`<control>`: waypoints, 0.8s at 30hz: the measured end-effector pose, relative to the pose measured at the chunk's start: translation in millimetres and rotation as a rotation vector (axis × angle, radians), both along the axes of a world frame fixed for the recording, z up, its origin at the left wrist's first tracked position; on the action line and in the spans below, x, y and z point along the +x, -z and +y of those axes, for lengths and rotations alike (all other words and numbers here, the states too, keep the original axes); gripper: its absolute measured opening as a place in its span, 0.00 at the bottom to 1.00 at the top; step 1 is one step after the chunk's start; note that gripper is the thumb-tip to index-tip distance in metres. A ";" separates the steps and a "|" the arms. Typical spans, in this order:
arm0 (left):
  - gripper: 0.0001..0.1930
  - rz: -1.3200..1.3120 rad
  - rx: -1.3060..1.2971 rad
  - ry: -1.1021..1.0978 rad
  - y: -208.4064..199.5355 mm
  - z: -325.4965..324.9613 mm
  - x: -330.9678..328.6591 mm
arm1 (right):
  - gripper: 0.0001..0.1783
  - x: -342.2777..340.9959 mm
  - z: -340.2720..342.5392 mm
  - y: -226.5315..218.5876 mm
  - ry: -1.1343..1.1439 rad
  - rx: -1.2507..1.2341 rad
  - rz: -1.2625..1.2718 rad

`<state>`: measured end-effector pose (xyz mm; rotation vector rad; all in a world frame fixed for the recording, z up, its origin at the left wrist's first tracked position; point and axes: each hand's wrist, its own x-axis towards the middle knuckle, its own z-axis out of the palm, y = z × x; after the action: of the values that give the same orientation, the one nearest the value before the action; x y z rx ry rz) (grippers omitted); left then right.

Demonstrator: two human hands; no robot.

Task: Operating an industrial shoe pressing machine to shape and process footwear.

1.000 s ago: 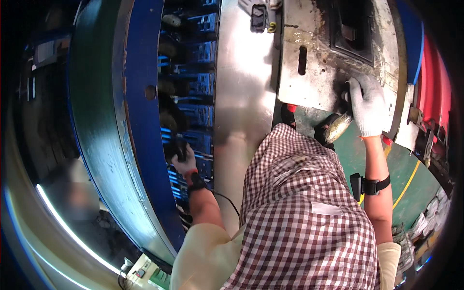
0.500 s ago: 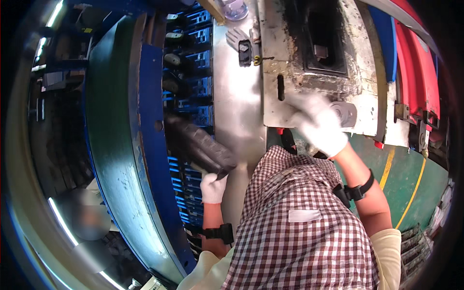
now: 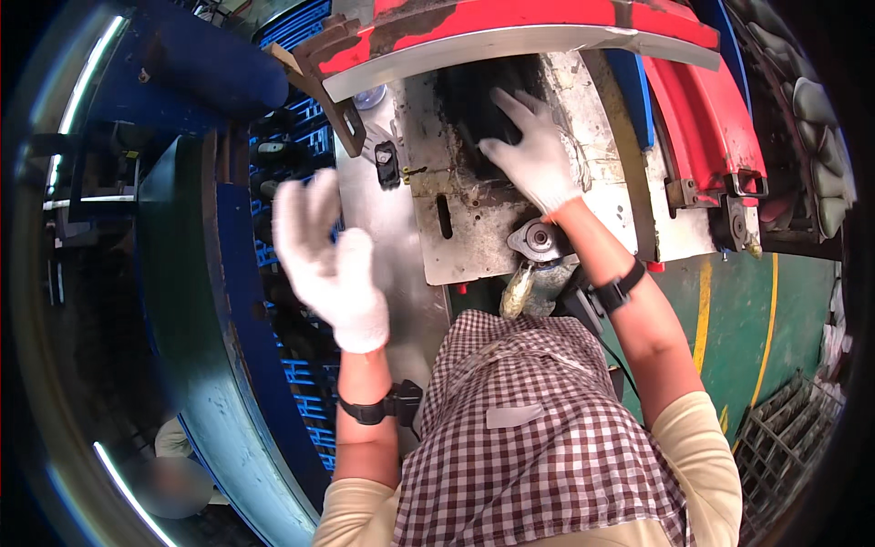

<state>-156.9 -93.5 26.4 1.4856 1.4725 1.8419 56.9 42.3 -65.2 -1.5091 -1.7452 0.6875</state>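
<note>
Both my hands wear white gloves. My left hand (image 3: 335, 266) is raised in the air beside the metal counter, fingers apart and slightly blurred, holding nothing. My right hand (image 3: 533, 155) reaches over the dark recess (image 3: 478, 100) in the worn metal machine plate (image 3: 433, 255); its fingers are spread, and I cannot tell whether they touch the recess. A red machine frame with a bare metal lower edge (image 3: 519, 41) spans the area beyond that hand. Near my right wrist sits a round metal fitting (image 3: 538, 238) with a handle wrapped in yellowish material (image 3: 517, 292).
On the metal counter (image 3: 392, 246) lie a small black part (image 3: 386, 164) and a grey glove (image 3: 371, 141), with a clear container behind. Blue racks hold dark pieces at left, beside a green conveyor belt (image 3: 169, 264). Another red machine (image 3: 702, 118) stands right. A person is at lower left.
The black textured piece has left my left hand, which has risen and opened. My right hand has moved forward over the recess. The red frame now crosses the upper view, and the view has shifted.
</note>
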 end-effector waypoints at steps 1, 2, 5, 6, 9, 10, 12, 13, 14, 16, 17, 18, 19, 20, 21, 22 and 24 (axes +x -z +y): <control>0.37 0.056 0.101 -0.012 -13.6 5.7 -2.6 | 0.40 -5.7 11.7 -2.7 0.038 0.027 -0.175; 0.36 0.114 0.201 -0.024 -26.7 13.0 -2.7 | 0.39 -8.4 22.2 -3.6 0.077 0.055 -0.348; 0.39 0.098 0.255 0.070 -59.7 39.8 7.9 | 0.40 -2.2 40.8 25.2 0.077 0.065 -0.604; 0.39 0.134 0.248 0.067 -72.4 42.1 6.6 | 0.40 -11.6 38.1 23.7 0.053 0.076 -0.593; 0.36 0.315 0.280 0.177 -97.5 72.5 9.5 | 0.42 -14.0 28.2 25.3 0.060 0.031 -0.565; 0.28 0.435 0.418 0.095 -107.5 89.5 9.7 | 0.42 -19.5 26.5 25.9 0.047 0.036 -0.571; 0.31 0.539 0.372 0.172 -122.8 126.9 13.8 | 0.42 -18.2 27.9 27.3 0.048 0.034 -0.589; 0.31 0.659 0.320 0.201 -137.3 141.5 26.2 | 0.42 -14.8 31.3 29.0 0.069 0.006 -0.608; 0.30 0.784 0.268 0.223 -149.3 153.3 40.1 | 0.43 -11.4 32.3 27.8 0.085 -0.019 -0.622; 0.23 1.079 0.558 0.131 -151.1 189.3 43.3 | 0.43 -20.5 28.0 14.3 0.025 -0.010 -0.598; 0.23 1.069 0.562 0.138 -155.2 191.7 54.7 | 0.43 -15.3 29.1 14.0 0.000 -0.033 -0.586; 0.20 1.085 0.405 0.231 -167.2 190.9 66.2 | 0.43 -5.6 30.7 21.5 0.008 -0.034 -0.591; 0.17 1.093 0.253 0.329 -173.8 190.8 74.5 | 0.45 11.7 31.1 31.9 -0.023 0.016 -0.476; 0.14 0.980 0.241 0.431 -172.2 195.7 78.9 | 0.47 28.5 31.9 41.6 -0.053 0.068 -0.361; 0.16 1.023 0.167 0.387 -176.7 184.2 65.1 | 0.43 23.2 12.1 21.0 -0.056 0.063 -0.225; 0.17 1.050 0.111 0.373 -177.9 181.2 62.5 | 0.36 35.1 -1.2 26.7 -0.041 0.178 -0.089; 0.20 1.136 -0.039 0.457 -168.8 183.0 73.1 | 0.20 77.1 -45.4 51.6 0.145 0.133 0.189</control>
<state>-83.8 89.5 195.2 2.7504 1.3025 0.6375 134.0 -3.1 -116.8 -1.4165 -1.4948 0.6067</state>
